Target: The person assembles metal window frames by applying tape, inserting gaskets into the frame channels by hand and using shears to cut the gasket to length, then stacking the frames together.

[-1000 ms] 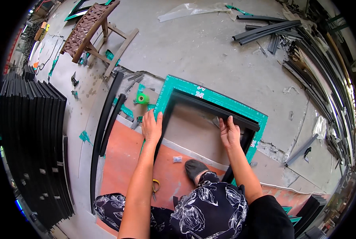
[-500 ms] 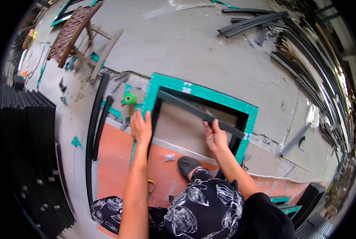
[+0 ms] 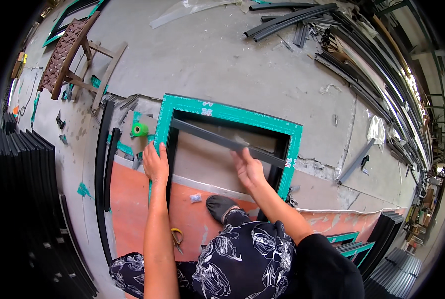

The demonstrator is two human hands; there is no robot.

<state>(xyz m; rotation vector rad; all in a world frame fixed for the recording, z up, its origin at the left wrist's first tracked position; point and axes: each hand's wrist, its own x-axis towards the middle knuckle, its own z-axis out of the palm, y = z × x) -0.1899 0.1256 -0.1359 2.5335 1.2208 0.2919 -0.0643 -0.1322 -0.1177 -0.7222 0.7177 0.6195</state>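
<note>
A rectangular frame (image 3: 232, 110) with dark inner sides and green printed film on its face stands before me. My left hand (image 3: 155, 163) is at its left bar, thumb toward the inside and fingers along the outer edge. Across the upper part of the opening slants a long dark grey strip (image 3: 207, 135), its left end near the upper left corner and its right end at the right bar. My right hand (image 3: 248, 168) has the strip pinched right of its middle, with the thumb and fingers closed on it. The fingers' undersides are hidden.
A green tape roll (image 3: 139, 129) lies left of the frame. Yellow-handled scissors (image 3: 177, 236) and a small packet (image 3: 196, 198) lie on the orange floor area. Dark strips (image 3: 103, 174) lie at left, near stacked dark profiles (image 3: 30, 189). A woven stool (image 3: 65, 55) stands far left.
The whole view has shifted, so the scene sits farther left. Both hands keep their places on the frame and the strip; the strip still slants across the opening.
</note>
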